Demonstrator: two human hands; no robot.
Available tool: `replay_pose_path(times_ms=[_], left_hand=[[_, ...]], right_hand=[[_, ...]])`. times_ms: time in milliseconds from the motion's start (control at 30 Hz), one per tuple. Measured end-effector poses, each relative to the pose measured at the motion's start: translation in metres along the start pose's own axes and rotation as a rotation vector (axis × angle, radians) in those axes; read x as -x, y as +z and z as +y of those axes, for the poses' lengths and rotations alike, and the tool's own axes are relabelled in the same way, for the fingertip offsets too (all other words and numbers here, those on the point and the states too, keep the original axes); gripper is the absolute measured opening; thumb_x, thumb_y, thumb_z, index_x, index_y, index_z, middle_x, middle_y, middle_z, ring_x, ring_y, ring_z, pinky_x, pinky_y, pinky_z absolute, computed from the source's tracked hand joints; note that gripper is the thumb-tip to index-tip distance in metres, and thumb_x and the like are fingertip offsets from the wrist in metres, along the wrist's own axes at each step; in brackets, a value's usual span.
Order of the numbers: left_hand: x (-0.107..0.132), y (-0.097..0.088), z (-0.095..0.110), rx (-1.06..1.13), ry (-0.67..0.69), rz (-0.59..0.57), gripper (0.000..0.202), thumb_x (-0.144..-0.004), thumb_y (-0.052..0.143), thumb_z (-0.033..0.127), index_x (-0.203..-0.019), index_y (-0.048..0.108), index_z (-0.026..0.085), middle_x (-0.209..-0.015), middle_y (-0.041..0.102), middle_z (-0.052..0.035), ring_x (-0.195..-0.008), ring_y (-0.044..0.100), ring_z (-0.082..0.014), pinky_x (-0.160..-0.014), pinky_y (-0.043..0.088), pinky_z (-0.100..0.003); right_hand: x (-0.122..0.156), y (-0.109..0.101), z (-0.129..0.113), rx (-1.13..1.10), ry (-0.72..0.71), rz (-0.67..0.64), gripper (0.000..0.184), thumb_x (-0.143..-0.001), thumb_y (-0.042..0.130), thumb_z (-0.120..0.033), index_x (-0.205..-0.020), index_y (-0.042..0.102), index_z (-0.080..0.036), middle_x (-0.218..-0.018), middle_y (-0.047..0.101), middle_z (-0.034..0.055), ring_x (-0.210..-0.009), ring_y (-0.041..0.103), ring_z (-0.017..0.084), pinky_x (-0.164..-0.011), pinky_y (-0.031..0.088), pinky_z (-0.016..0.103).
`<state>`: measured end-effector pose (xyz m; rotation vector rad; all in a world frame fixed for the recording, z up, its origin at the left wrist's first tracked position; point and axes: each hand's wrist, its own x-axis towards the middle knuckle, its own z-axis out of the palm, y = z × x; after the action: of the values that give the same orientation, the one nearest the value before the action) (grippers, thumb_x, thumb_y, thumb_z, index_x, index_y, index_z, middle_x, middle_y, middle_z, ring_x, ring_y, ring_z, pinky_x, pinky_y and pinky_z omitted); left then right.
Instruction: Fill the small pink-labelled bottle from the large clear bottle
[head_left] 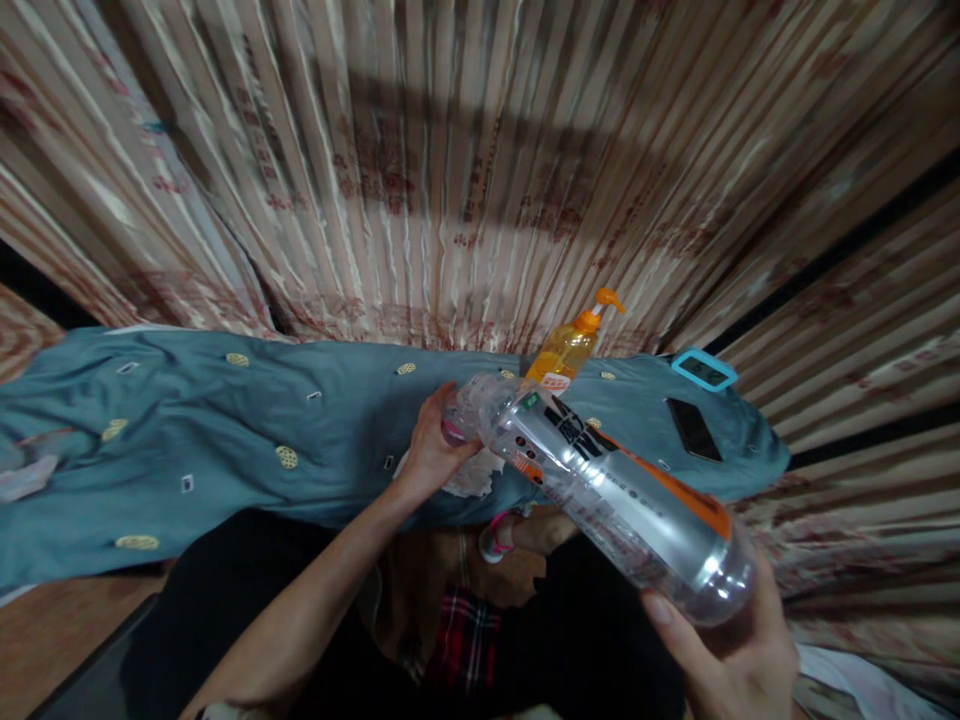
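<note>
A large clear plastic bottle (615,490) with an orange, black and white label lies tilted across the middle right, its base toward me. My right hand (731,650) cups that base from below, fingers wrapped round it. My left hand (433,447) is closed on the bottle's neck end, over a crumpled white tissue (476,475) on the blue cloth. Whether a cap is under those fingers is hidden.
A blue patterned cloth (225,440) covers a low table. On it stand an orange pump bottle (570,345), a black phone (694,428) and a blue-framed device (703,369). Striped curtains (480,170) hang behind. A small pink-and-white object (493,540) lies below the table edge.
</note>
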<state>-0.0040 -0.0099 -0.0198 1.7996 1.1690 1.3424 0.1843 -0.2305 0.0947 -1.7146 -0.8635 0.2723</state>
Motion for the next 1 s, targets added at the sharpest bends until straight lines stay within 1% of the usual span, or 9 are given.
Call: replay_pose_path(times_ms=[100,333,467,533,633,800,900,1000], left_hand=[[-0.0001,0.0,-0.0004,0.008,-0.005,-0.003,0.089,-0.063,0.09,0.033,-0.141,0.049,0.02,-0.143,0.061,-0.0155,-0.134,0.059,-0.036,-0.115,0.046,-0.055],[-0.0007,-0.0013,0.003,0.019,-0.019,-0.012,0.088,-0.064,0.089,0.034,-0.141,0.05,0.02,-0.142,0.062,-0.0151,-0.134,0.058,-0.0358,-0.116,0.044,-0.055],[-0.0006,-0.0017,0.0054,0.017,-0.025,-0.022,0.087,-0.064,0.088,0.034,-0.141,0.049,0.018,-0.143,0.061,-0.0169,-0.135,0.058,-0.0362,-0.117,0.044,-0.055],[-0.0005,-0.0014,0.0058,0.015,-0.03,-0.018,0.088,-0.064,0.088,0.034,-0.141,0.049,0.017,-0.143,0.061,-0.0174,-0.135,0.058,-0.0363,-0.117,0.044,-0.055],[-0.0006,-0.001,0.0055,0.02,-0.036,-0.02,0.089,-0.063,0.088,0.033,-0.141,0.048,0.018,-0.142,0.061,-0.0171,-0.133,0.059,-0.0359,-0.116,0.045,-0.055],[-0.0009,-0.0011,0.0054,0.02,-0.037,-0.019,0.088,-0.063,0.088,0.032,-0.14,0.049,0.019,-0.143,0.061,-0.0164,-0.134,0.058,-0.0362,-0.117,0.044,-0.055],[-0.0011,-0.0017,0.0066,0.017,-0.04,-0.023,0.088,-0.063,0.088,0.031,-0.14,0.049,0.018,-0.143,0.062,-0.0163,-0.134,0.059,-0.0361,-0.117,0.044,-0.055],[-0.0014,-0.0023,0.0075,0.014,-0.044,-0.028,0.087,-0.063,0.087,0.032,-0.14,0.049,0.018,-0.143,0.062,-0.0166,-0.134,0.058,-0.0365,-0.116,0.044,-0.056]], right_hand=[[-0.0005,0.0007,-0.0004,0.007,-0.016,0.005,0.099,-0.066,0.083,-0.061,-0.147,0.049,-0.015,-0.144,0.057,0.0166,-0.133,0.055,0.037,-0.112,0.042,0.046],[-0.0009,0.0014,-0.0009,0.006,0.017,0.014,0.104,-0.064,0.084,-0.062,-0.148,0.048,-0.013,-0.143,0.057,0.0181,-0.13,0.056,0.038,-0.11,0.044,0.047],[-0.0011,0.001,-0.0006,0.017,-0.002,0.005,0.1,-0.066,0.083,-0.061,-0.148,0.048,-0.015,-0.142,0.059,0.0167,-0.129,0.058,0.036,-0.106,0.047,0.045],[-0.0011,0.001,-0.0004,0.024,-0.005,0.009,0.101,-0.066,0.083,-0.061,-0.148,0.047,-0.013,-0.142,0.059,0.0175,-0.128,0.059,0.036,-0.105,0.048,0.044],[-0.001,0.0013,-0.0002,0.011,0.01,0.018,0.105,-0.065,0.083,-0.061,-0.149,0.046,-0.011,-0.143,0.059,0.0181,-0.129,0.058,0.036,-0.107,0.047,0.044],[-0.001,0.0017,0.0001,0.005,-0.002,0.02,0.101,-0.064,0.084,-0.06,-0.147,0.049,-0.012,-0.142,0.059,0.0169,-0.13,0.057,0.035,-0.108,0.045,0.043],[-0.0009,0.002,-0.0002,0.015,-0.013,0.024,0.1,-0.065,0.083,-0.06,-0.146,0.05,-0.011,-0.14,0.06,0.0168,-0.127,0.059,0.034,-0.104,0.047,0.041],[-0.0007,0.0019,-0.0005,0.012,0.009,0.024,0.1,-0.065,0.083,-0.061,-0.146,0.05,-0.013,-0.138,0.061,0.0157,-0.122,0.061,0.032,-0.099,0.05,0.04]])
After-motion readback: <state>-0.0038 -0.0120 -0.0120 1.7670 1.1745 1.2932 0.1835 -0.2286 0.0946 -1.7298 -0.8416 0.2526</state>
